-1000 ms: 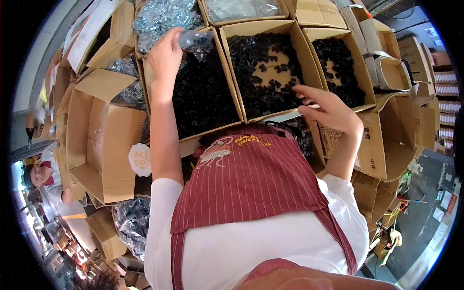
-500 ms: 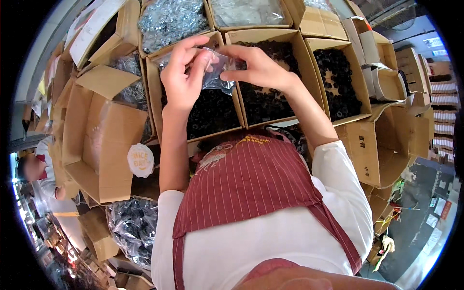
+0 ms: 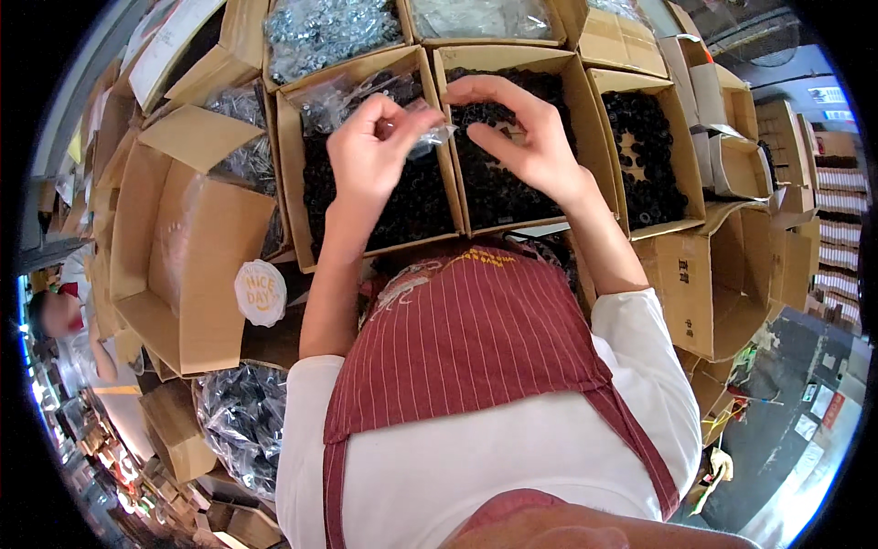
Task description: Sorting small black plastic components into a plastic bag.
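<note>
My left hand (image 3: 364, 160) pinches a small clear plastic bag (image 3: 432, 139) between thumb and fingers, over a carton of small black parts (image 3: 389, 206). Dark content shows faintly through the bag or behind it; I cannot tell which. My right hand (image 3: 544, 142) hovers over the neighbouring carton of black parts (image 3: 508, 197), its thumb and fingers curved but apart, with nothing between them. A gap separates it from the bag. More clear plastic bags (image 3: 334, 105) lie at the far end of the left carton.
A carton of black rings (image 3: 645, 174) stands to the right. Farther off are cartons with silvery parts (image 3: 334, 37) and clear plastic (image 3: 480, 20). An open carton (image 3: 212, 284) sits at left, above a bag of dark packets (image 3: 242, 421). Another person (image 3: 78, 339) is at far left.
My right hand has come off the bag and moved right, its fingers now apart. The left hand keeps the bag, slightly lower and farther right.
</note>
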### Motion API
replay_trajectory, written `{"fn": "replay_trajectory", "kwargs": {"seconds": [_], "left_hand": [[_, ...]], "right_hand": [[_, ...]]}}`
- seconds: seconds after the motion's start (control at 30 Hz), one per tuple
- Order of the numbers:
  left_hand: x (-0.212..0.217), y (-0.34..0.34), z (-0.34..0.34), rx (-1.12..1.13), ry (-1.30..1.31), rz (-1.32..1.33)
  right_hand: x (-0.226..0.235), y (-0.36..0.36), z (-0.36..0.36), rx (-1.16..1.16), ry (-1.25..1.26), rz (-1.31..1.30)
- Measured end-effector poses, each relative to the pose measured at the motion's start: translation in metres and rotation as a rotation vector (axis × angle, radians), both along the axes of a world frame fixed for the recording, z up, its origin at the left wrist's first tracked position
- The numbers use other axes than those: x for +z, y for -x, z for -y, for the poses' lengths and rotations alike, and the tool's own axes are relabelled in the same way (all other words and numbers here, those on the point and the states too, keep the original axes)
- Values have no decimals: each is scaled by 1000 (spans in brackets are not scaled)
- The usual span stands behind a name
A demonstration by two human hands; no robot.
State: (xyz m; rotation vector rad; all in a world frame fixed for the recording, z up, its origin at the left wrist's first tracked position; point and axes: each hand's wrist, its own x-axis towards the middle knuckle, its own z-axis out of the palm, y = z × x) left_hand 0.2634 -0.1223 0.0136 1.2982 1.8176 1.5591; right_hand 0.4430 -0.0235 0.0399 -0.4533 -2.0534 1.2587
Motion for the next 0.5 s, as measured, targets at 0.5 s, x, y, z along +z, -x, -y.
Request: {"fn": "replay_trajectory", "kwargs": {"seconds": [0.5], "left_hand": [[1,-22,-9,-31,-276,-865]], "right_hand": [[6,-27,13,252,-621,449]]}}
